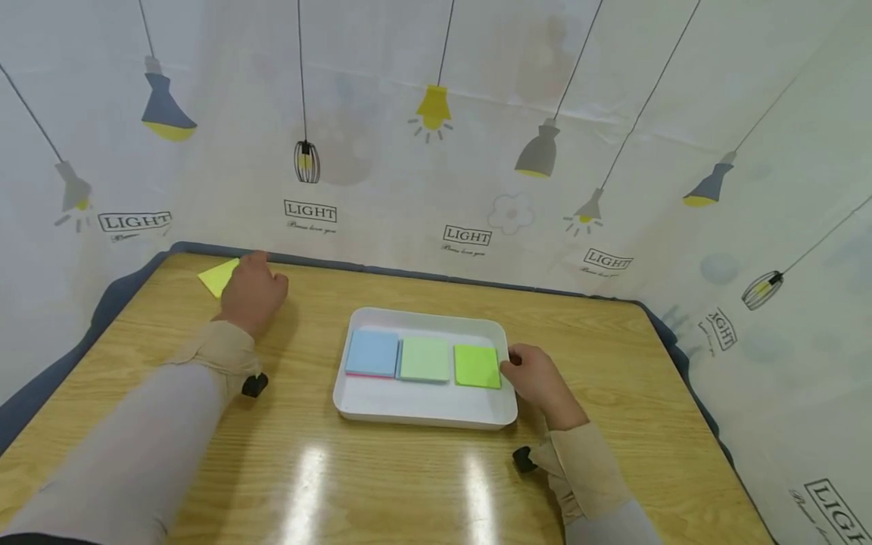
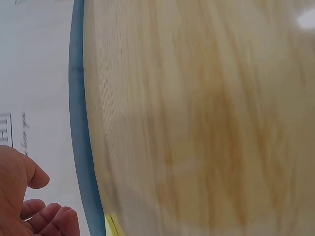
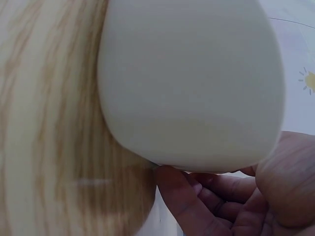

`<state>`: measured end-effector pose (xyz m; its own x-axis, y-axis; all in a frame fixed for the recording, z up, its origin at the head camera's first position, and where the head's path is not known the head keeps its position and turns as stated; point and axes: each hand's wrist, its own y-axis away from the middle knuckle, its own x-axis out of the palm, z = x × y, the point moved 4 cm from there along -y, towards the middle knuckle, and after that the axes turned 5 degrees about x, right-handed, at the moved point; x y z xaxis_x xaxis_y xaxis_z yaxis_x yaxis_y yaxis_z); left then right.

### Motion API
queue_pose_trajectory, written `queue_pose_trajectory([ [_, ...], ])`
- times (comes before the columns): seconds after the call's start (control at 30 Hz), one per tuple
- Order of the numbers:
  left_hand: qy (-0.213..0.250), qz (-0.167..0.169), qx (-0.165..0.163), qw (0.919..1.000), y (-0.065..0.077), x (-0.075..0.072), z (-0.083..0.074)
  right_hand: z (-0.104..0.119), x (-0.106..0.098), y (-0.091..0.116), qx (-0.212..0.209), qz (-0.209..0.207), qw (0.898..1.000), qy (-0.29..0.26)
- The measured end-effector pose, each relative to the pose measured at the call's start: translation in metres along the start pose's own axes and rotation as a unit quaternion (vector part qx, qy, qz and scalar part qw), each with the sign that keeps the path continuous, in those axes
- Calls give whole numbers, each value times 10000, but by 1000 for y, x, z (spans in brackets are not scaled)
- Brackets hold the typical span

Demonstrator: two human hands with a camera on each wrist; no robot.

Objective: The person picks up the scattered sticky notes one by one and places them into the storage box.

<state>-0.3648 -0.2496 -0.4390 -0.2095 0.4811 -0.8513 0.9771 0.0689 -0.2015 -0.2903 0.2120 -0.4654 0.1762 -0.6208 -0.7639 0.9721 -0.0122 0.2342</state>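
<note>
My left hand [image 1: 253, 294] is at the far left of the table, beside a yellow sticky note pad [image 1: 216, 278] and covering part of it. The left wrist view shows loosely curled fingers with nothing between them, and a sliver of the yellow pad [image 2: 114, 226] below. With my right hand [image 1: 545, 382] I grip the right end of a white tray [image 1: 422, 409], thumb at the rim. Inside the tray lie a blue sticky note pad [image 1: 372, 352] with a pink edge beneath, a pale green pad [image 1: 425, 359] and a lime green pad [image 1: 477, 366], in a row.
A wooden table [image 1: 286, 454] carries the tray near its middle. Blue-grey edging [image 1: 409, 274] runs along the table's back. Behind it hangs a white curtain [image 1: 381, 174] printed with lamps. Each wrist wears a small black device [image 1: 255, 385].
</note>
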Motion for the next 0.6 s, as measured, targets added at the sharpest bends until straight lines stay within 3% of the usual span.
queue_pose_trajectory([
  [0.33, -170, -128, -315, 9993, -15, -12, 59, 0, -1, 1, 2, -89, 10000, 6],
  [0.6, -356, -170, -278, 9988, -13, -18, 83, -2, -1, 0, -34, -85, 9999, -49],
])
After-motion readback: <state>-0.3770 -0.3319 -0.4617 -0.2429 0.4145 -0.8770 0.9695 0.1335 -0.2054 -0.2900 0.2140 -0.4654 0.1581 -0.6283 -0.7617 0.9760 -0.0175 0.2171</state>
